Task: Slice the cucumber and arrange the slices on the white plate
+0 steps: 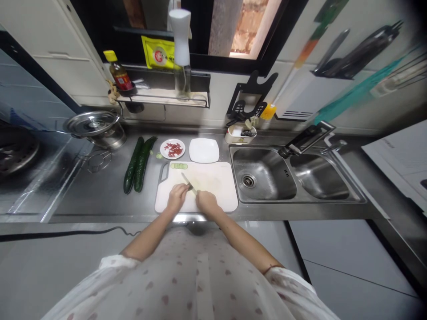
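Observation:
My right hand (207, 203) is closed round the handle of a knife (187, 181), whose blade points away and to the left over the white cutting board (213, 178). Against the blade, the fingers of my left hand (178, 196) pinch a small dark green piece of cucumber (190, 187), mostly hidden by the fingers and blade. A row of thin cucumber slices (179, 166) lies at the board's far left. Two whole cucumbers (142, 164) rest side by side on the steel counter, left of the board.
Behind the board stand a plate of chopped red pieces (173, 149) and a white square plate (204, 150). A double sink (263, 173) with a black faucet (300, 141) is at the right. A lidded steel pot (100, 129) sits back left, below a shelf with bottles.

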A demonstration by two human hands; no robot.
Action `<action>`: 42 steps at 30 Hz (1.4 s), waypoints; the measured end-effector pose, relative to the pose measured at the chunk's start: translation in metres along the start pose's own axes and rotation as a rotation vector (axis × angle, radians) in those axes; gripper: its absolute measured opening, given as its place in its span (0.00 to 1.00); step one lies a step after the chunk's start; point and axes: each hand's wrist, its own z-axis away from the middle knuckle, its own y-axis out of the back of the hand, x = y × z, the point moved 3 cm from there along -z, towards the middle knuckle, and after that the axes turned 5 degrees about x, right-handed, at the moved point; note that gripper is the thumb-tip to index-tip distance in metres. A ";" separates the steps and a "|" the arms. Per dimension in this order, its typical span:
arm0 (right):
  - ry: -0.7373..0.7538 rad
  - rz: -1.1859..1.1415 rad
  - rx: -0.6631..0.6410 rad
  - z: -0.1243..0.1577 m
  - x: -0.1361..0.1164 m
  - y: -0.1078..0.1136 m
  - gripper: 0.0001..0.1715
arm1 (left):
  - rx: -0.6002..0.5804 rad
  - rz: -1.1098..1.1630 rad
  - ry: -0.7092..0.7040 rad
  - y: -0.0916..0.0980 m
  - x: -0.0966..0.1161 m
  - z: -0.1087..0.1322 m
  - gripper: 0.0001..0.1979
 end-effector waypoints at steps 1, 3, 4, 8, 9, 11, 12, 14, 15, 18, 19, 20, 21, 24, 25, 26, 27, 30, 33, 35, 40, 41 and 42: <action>0.003 0.005 0.002 0.000 0.000 -0.001 0.19 | -0.001 0.001 -0.002 0.000 0.000 0.000 0.11; 0.007 0.011 0.009 -0.002 -0.001 -0.001 0.19 | -0.002 0.002 -0.006 0.000 0.000 0.000 0.11; 0.009 0.009 0.009 -0.004 -0.001 0.000 0.19 | -0.001 0.003 -0.007 0.000 0.000 0.000 0.11; 0.007 -0.019 -0.028 -0.009 -0.005 0.005 0.19 | -0.003 0.014 -0.001 0.000 0.000 0.001 0.12; 0.006 -0.025 -0.037 -0.011 -0.006 0.006 0.19 | -0.005 0.013 -0.001 0.000 0.000 0.001 0.12; 0.007 -0.032 -0.038 -0.013 -0.008 0.008 0.19 | -0.007 0.011 -0.003 0.000 0.000 0.000 0.12; 0.008 -0.034 -0.033 -0.014 -0.009 0.009 0.19 | -0.006 0.010 -0.005 0.000 0.000 0.000 0.12; 0.013 -0.039 -0.023 -0.016 -0.011 0.009 0.19 | -0.004 0.013 -0.007 0.000 0.000 0.000 0.12; 0.015 -0.040 -0.019 -0.016 -0.011 0.008 0.19 | -0.004 0.014 -0.007 0.000 0.000 0.000 0.12; 0.018 -0.039 -0.003 -0.015 -0.009 0.003 0.19 | -0.005 0.014 -0.005 0.000 0.000 0.000 0.11; 0.016 -0.035 0.003 -0.013 -0.008 0.001 0.19 | -0.005 0.013 -0.005 0.000 0.000 0.000 0.11; 0.013 -0.029 0.008 -0.011 -0.006 -0.001 0.19 | -0.003 0.012 -0.005 0.000 0.000 0.000 0.11; 0.008 -0.020 0.011 -0.010 -0.004 -0.003 0.19 | -0.002 0.011 -0.005 0.000 0.000 0.000 0.11; -0.002 0.007 0.014 -0.005 -0.001 -0.007 0.19 | -0.001 0.011 -0.005 0.000 0.000 0.000 0.11; -0.002 0.011 0.017 -0.005 -0.001 -0.008 0.19 | -0.002 0.011 -0.005 0.000 0.000 0.000 0.11; -0.003 0.013 0.018 -0.005 -0.001 -0.008 0.19 | -0.003 0.011 -0.003 0.000 0.000 0.000 0.11; -0.003 0.012 0.018 -0.005 -0.001 -0.008 0.19 | -0.005 0.011 0.000 0.000 0.000 0.000 0.11; 0.006 -0.001 0.018 -0.009 -0.004 -0.006 0.19 | -0.010 0.009 0.006 0.001 0.001 0.000 0.11; 0.011 -0.021 0.005 -0.013 -0.007 -0.002 0.19 | -0.013 0.013 0.005 0.001 0.002 -0.001 0.11; -0.001 -0.033 -0.015 -0.014 -0.008 0.000 0.19 | -0.010 0.013 0.002 0.001 0.002 -0.001 0.11; -0.007 -0.042 -0.020 -0.017 -0.010 0.002 0.19 | 0.009 0.009 -0.004 0.001 0.002 -0.001 0.11; -0.005 -0.039 -0.017 -0.017 -0.010 0.001 0.19 | 0.011 0.010 -0.006 0.001 0.002 -0.001 0.11; -0.005 -0.036 -0.017 -0.018 -0.010 0.001 0.19 | 0.012 0.010 -0.008 0.001 0.003 -0.001 0.11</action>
